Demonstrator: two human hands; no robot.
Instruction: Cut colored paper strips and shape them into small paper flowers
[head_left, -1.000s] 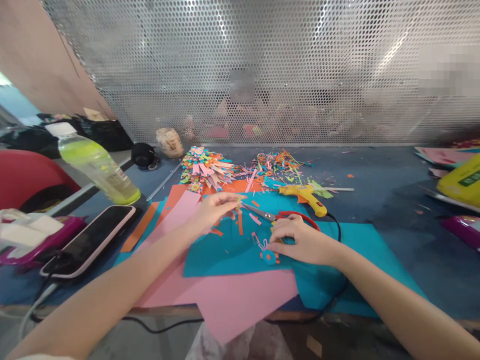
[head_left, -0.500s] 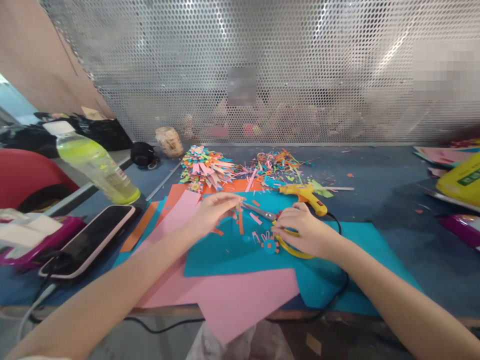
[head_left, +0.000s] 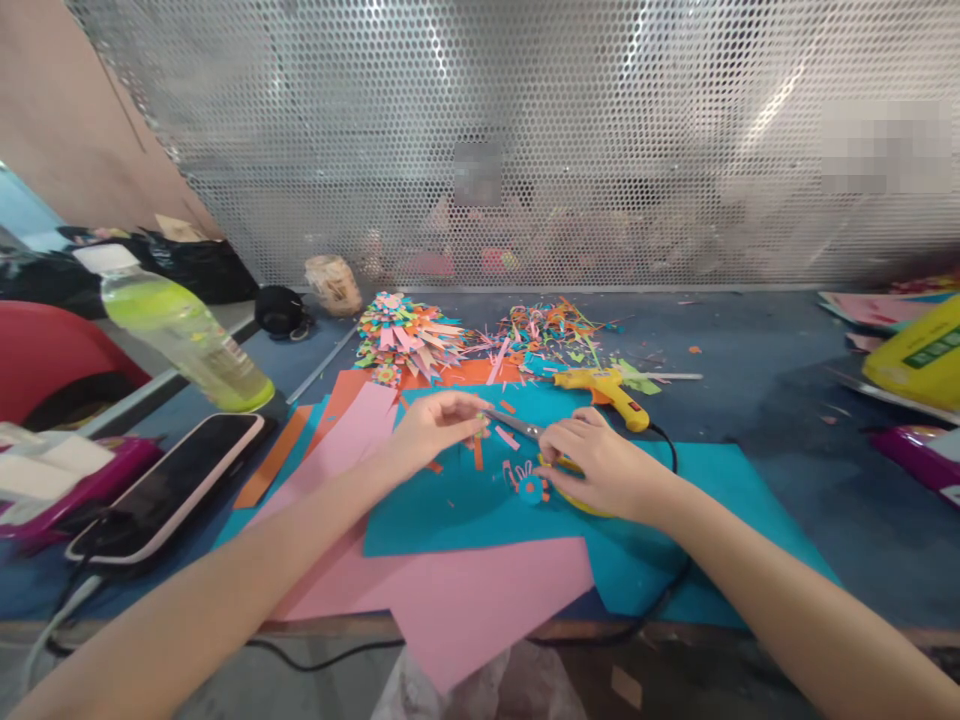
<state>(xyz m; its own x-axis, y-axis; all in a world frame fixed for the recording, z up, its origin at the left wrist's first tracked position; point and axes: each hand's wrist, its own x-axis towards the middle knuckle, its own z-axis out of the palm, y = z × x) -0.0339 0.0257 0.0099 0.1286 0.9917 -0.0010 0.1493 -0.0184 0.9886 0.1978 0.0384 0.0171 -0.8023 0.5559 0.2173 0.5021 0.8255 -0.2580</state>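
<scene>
My left hand [head_left: 436, 432] is closed in a pinch over the blue sheet [head_left: 427, 515]. Between its fingertips is a tiny yellow-green paper piece, mostly hidden. My right hand [head_left: 592, 458] grips scissors [head_left: 529, 430] with yellow handles. Their blades point left, with the tips touching or nearly touching the left fingertips. Below the left fingers shows an orange strip [head_left: 478, 455]; whether it hangs or lies flat I cannot tell. A blue paper disc [head_left: 530, 489] with an orange centre and small pink loops lies close to my right fingers. A pink strip [head_left: 508, 438] lies under the blades.
Behind stand a ruffled paper cone [head_left: 409, 335] and a heap of paper shreds [head_left: 551, 325]. A yellow glue gun [head_left: 604, 388] rests beyond my right hand, its cord trailing right. Left are a bottle [head_left: 184, 335] and a phone [head_left: 169, 485]. Pink paper [head_left: 487, 600] overhangs the front edge.
My left thumb has dropped and now shows below the fingers. My right hand has shifted slightly around the scissor handles, covering more of them. The whole view has moved a little.
</scene>
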